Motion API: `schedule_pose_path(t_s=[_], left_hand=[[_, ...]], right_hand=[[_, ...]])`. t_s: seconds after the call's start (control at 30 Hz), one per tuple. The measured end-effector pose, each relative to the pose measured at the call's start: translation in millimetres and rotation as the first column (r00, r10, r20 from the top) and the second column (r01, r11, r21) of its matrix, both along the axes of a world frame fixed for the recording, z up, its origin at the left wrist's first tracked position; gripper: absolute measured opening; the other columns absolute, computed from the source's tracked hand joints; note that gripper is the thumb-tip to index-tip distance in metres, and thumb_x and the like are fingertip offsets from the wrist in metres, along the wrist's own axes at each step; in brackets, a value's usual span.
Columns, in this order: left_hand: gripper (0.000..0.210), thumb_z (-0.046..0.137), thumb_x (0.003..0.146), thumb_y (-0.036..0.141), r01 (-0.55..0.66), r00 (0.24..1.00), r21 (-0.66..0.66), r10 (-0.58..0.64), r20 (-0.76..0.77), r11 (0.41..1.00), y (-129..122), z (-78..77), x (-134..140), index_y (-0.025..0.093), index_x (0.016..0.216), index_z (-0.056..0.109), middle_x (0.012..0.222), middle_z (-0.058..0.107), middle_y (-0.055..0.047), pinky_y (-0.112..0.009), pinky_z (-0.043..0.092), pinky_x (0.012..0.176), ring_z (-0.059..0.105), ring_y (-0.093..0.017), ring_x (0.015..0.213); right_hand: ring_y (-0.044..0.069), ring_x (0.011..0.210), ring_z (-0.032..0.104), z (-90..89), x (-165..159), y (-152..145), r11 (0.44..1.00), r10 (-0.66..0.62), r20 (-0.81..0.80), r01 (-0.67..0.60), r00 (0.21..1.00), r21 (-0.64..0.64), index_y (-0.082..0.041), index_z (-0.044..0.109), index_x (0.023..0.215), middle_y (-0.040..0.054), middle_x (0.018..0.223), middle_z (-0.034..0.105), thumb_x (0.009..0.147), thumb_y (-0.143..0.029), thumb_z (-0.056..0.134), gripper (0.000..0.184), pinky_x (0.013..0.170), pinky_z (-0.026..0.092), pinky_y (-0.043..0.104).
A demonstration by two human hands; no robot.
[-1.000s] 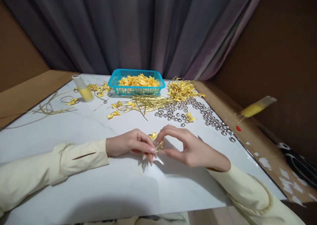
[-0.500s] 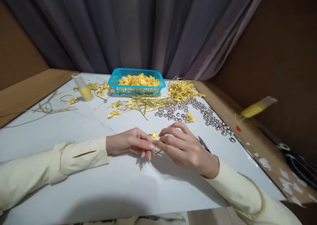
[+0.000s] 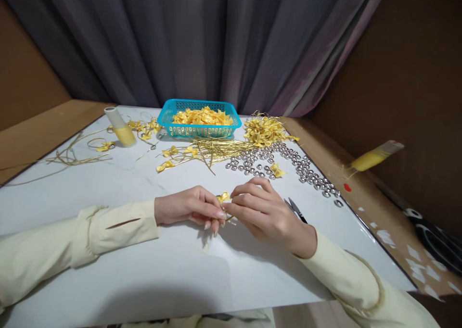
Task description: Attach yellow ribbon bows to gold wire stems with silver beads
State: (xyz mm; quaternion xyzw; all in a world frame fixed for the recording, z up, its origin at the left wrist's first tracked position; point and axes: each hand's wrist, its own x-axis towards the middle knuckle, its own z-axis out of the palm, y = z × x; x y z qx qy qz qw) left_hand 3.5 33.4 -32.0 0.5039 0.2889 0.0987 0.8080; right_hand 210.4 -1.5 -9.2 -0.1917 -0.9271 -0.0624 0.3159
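Note:
Over the middle of the white board, my left hand (image 3: 198, 207) and my right hand (image 3: 269, 215) meet at the fingertips. Between them is a small yellow ribbon bow (image 3: 224, 196) with a gold cord (image 3: 230, 218) below it. My left thumb and fingers pinch the bow's lower part. The right fingertips are closed at the cord, close to the left thumb; the exact grip point is hidden behind the fingers. Partly behind my right hand lie small scissors (image 3: 296, 209), blades pointing away from me.
A blue basket (image 3: 199, 132) of yellow bows stands at the back. Beside it are a heap of corded bows (image 3: 265, 130), gold cords (image 3: 220, 151) and scattered silver beads (image 3: 306, 170). A glue bottle (image 3: 122, 128) stands left; another yellow bottle (image 3: 375, 157) and large scissors (image 3: 436, 241) are right.
My right hand has shifted slightly left, uncovering more of the small scissors. The left hand has barely moved and keeps its pinch on the bow.

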Motion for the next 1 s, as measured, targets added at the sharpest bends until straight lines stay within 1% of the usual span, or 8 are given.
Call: schedule_pose_path(t_s=[0.07,0.2,0.37,0.5,0.7,0.83,1.0], left_hand=[[0.015,0.071,0.072,0.027,-0.005,1.0,0.004,0.005,0.0,1.0,0.4,-0.2,0.0,0.012,0.068,0.072,0.058,0.066,-0.003,-0.018,0.021,0.042,0.044,-0.006,0.046],[0.015,0.07,0.072,0.026,0.002,1.0,0.032,-0.002,0.012,0.999,1.3,-1.0,0.8,0.012,0.068,0.073,0.059,0.068,-0.005,-0.02,0.016,0.04,0.039,-0.004,0.042],[0.013,0.07,0.073,0.024,-0.012,1.0,0.025,0.012,0.012,1.0,0.4,0.0,2.4,0.013,0.068,0.074,0.058,0.067,-0.004,-0.019,0.019,0.041,0.042,-0.005,0.044],[0.014,0.069,0.074,0.024,-0.004,0.999,0.03,0.003,0.034,1.0,0.9,-0.7,2.1,0.012,0.069,0.074,0.058,0.067,-0.004,-0.019,0.016,0.04,0.037,-0.004,0.042],[0.02,0.069,0.075,0.028,-0.009,0.996,-0.038,0.012,0.09,0.999,2.9,-1.4,2.0,0.009,0.072,0.073,0.06,0.068,-0.007,-0.02,0.014,0.038,0.034,-0.003,0.039],[0.027,0.067,0.077,0.033,-0.016,0.992,-0.07,0.025,0.126,0.997,2.1,-0.7,2.4,0.007,0.074,0.073,0.062,0.069,-0.01,-0.02,0.017,0.039,0.035,-0.004,0.039],[0.021,0.07,0.074,0.028,-0.029,0.99,-0.094,0.041,0.135,0.995,2.6,-1.2,1.0,0.007,0.074,0.073,0.063,0.069,-0.01,-0.019,0.018,0.039,0.037,-0.003,0.039]], right_hand=[[0.017,0.087,0.057,-0.9,-0.3,0.7,1.0,0.002,0.005,-0.002,1.0,-0.002,-0.014,0.06,0.097,0.0047,0.076,0.066,0.088,-0.003,0.046,0.019,0.077,0.04,0.035],[0.017,0.087,0.057,-1.8,-0.6,1.5,1.0,0.029,-0.008,-0.029,1.0,-0.008,-0.013,0.059,0.093,0.005,0.076,0.065,0.087,-0.003,0.046,0.018,0.077,0.04,0.035],[0.017,0.087,0.059,-2.0,-0.3,0.9,0.999,0.036,-0.033,-0.036,0.999,-0.024,-0.011,0.06,0.091,0.0053,0.075,0.065,0.082,0.003,0.049,0.021,0.076,0.041,0.035],[0.018,0.088,0.059,-1.6,-0.3,-0.2,0.999,0.026,-0.053,-0.028,0.998,-0.036,-0.014,0.061,0.091,0.0052,0.075,0.066,0.082,0.003,0.048,0.022,0.077,0.041,0.036],[0.017,0.087,0.06,-0.5,-0.9,-0.3,1.0,0.014,-0.043,-0.014,0.999,0.004,-0.013,0.061,0.09,0.0051,0.073,0.067,0.083,0.002,0.049,0.02,0.075,0.041,0.035],[0.017,0.088,0.06,-0.9,-1.2,-0.5,1.0,-0.012,-0.03,0.013,0.999,0.01,-0.013,0.061,0.09,0.0048,0.075,0.067,0.085,0.0,0.048,0.018,0.076,0.042,0.035],[0.017,0.086,0.06,-0.9,-1.2,-0.2,0.999,-0.02,-0.029,0.021,0.999,0.027,-0.012,0.062,0.089,0.0052,0.073,0.067,0.086,-0.002,0.049,0.017,0.076,0.041,0.035]])
